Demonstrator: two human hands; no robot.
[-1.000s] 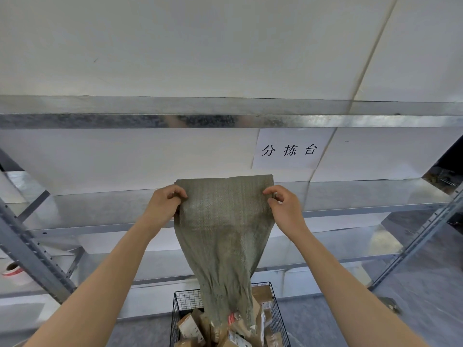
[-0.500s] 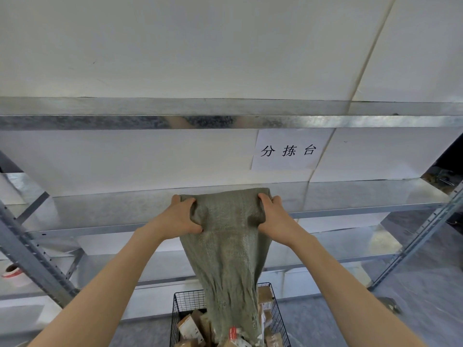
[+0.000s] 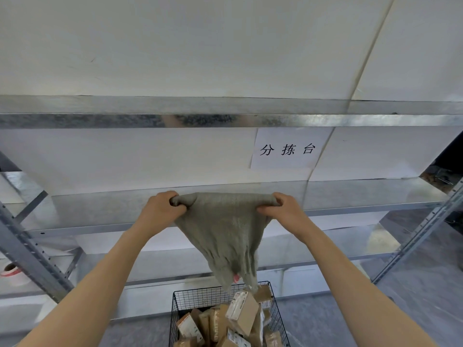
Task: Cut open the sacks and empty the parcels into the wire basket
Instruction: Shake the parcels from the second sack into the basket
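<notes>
Head view: both arms stretched forward and up at frame centre. Left hand [image 3: 161, 211] fisted, fingers curled tight round bunched left corner of grey-green woven sack [image 3: 225, 229]. Right hand [image 3: 283, 211] same on right corner. Sack hangs taut between fists, narrowing to mouth just above wire basket [image 3: 200, 298], lower centre. Cardboard parcels [image 3: 240, 313] piled inside basket. Metal shelving [image 3: 350, 194] behind.

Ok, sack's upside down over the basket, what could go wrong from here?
The sack mouth hangs above the basket rim near its back edge, so anything left inside, like the pink item at the opening, might drop outside. The parcels are piled high and tilted, so one may slide over the rim. Both hands, left and right, pinch bunched corners that might slip.
</notes>
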